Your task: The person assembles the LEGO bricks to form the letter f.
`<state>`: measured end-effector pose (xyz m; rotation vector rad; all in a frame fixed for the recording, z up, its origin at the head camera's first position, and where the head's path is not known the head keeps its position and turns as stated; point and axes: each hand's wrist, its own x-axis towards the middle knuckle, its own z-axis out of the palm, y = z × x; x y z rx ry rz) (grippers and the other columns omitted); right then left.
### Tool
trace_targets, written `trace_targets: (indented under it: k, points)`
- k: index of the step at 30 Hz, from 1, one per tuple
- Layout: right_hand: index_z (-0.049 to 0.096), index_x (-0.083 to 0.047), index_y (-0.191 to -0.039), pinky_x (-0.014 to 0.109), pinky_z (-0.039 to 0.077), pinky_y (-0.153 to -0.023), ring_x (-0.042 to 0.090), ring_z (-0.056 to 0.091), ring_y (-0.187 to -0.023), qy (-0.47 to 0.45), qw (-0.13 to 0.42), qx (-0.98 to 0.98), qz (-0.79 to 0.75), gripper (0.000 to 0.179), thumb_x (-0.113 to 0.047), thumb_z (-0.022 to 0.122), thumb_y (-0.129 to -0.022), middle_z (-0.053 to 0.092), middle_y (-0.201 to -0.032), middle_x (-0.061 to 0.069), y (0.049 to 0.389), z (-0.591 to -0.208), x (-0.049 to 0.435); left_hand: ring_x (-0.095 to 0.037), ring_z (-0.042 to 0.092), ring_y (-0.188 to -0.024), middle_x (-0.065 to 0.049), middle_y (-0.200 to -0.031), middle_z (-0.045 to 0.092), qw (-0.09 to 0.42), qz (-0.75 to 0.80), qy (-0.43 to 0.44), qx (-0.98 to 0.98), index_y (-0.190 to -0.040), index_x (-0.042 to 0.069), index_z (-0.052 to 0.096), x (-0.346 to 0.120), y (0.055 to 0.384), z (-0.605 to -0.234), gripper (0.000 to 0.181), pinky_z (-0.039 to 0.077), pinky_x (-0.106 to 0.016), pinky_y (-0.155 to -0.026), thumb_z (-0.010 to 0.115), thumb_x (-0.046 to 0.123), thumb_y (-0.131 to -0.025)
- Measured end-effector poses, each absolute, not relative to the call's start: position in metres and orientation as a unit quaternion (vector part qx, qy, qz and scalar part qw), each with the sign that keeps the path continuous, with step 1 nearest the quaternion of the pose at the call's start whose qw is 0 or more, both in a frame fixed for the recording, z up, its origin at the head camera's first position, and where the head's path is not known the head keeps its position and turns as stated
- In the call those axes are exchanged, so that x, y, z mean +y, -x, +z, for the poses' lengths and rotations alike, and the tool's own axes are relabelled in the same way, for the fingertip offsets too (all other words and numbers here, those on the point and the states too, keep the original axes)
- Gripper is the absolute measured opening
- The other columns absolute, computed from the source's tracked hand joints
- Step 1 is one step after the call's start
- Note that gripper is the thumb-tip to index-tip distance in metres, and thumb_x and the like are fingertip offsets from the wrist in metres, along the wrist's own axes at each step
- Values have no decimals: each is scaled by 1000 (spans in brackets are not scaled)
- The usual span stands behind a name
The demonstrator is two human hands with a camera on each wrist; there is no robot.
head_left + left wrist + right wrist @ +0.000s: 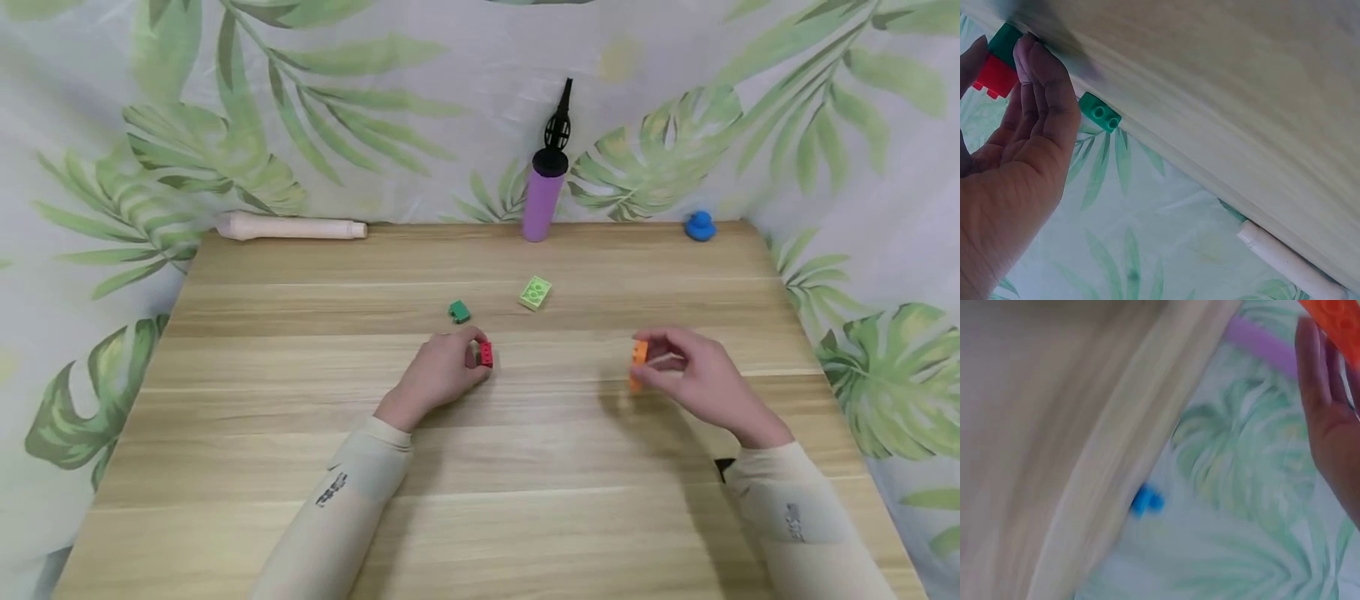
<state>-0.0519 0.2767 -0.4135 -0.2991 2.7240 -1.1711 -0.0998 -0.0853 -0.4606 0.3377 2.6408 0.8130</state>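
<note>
My left hand (pixel 441 367) pinches a red toy building brick (pixel 487 355) between thumb and fingers at the table's middle. In the left wrist view the red brick (pixel 996 76) is joined to a green brick (pixel 1005 42) on its table side. Beyond that hand lies a smaller green brick (pixel 459 312), with a light green brick (pixel 536 293) to its right. Over the right part of the table, my right hand (pixel 701 379) holds an orange brick (pixel 639 353) by thumb and fingers. The orange brick (pixel 1340 325) is partly cut off in the right wrist view.
Along the back edge of the wooden table (pixel 300 467) are a pale wooden stick (pixel 292 227), a purple hand pump (pixel 543 200) with a black nozzle, and a blue rubber duck (pixel 700 226). A leaf-patterned cloth (pixel 360 108) hangs behind. Something small and black (pixel 723 468) shows beside the right sleeve.
</note>
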Motion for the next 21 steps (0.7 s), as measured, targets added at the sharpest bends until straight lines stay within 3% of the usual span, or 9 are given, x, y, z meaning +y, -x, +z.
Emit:
trace_targets:
  k: [4, 7, 16, 21]
  points:
    - [66, -9, -127, 21, 58, -82, 9, 72, -97, 83, 74, 882, -458, 43, -28, 84, -94, 73, -117, 8, 77, -404, 242, -17, 60, -69, 0, -82, 66, 187, 296, -119, 929, -133, 12, 63, -91, 99, -456, 43, 48, -30, -65, 80, 25, -96]
    - [63, -5, -125, 20, 57, -87, 11, 71, -101, 96, 75, 854, -505, 42, -20, 85, -93, 71, -119, 11, 93, -401, 216, -16, 60, -70, 0, -83, 67, 187, 304, -123, 926, -136, 11, 62, -93, 98, -448, 47, 49, -30, -66, 80, 26, -95]
    - [58, 4, -122, 24, 59, -90, 12, 71, -106, 129, 120, 765, -619, 40, 3, 81, -90, 66, -126, 18, 112, -404, 156, -15, 71, -84, -8, -114, 74, 115, 377, -179, 901, -138, 10, 64, -96, 100, -415, 52, 58, -32, -74, 82, 30, -95]
    - [61, 2, -121, 25, 60, -90, 15, 71, -106, 145, 145, 759, -618, 39, 2, 83, -89, 69, -125, 16, 117, -410, 131, -15, 69, -85, -3, -113, 76, 85, 377, -163, 908, -130, 11, 69, -105, 99, -406, 39, 57, -31, -75, 80, 29, -97]
